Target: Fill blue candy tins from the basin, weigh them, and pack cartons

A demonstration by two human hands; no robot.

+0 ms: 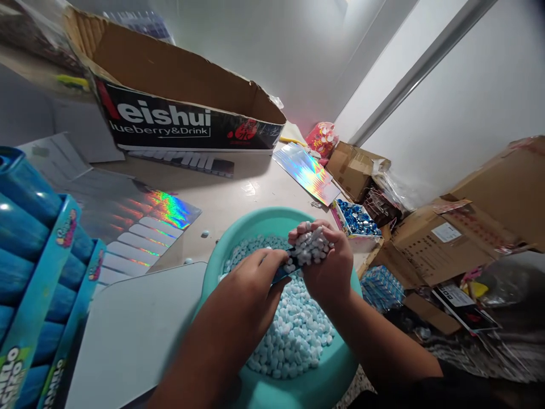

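Note:
A turquoise plastic basin (221, 250) stands in front of me, holding a heap of small pale blue and white candies (298, 324). Over it, my right hand (336, 267) is cupped around a handful of the candies (314, 245). My left hand (255, 278) grips a small blue container (281, 275), mostly hidden by the fingers. Its dark end meets the handful at the edge of my right palm, and a few candies lie at that end.
Blue cylinders in display trays (55, 250) stand at the left, beside a pale board (136, 335). Shiny holographic sheets (306, 170) lie on the table (251, 170). Behind is a long cardboard box (170, 122). At right are a box of blue metallic pieces (356, 218) and cartons (438, 238).

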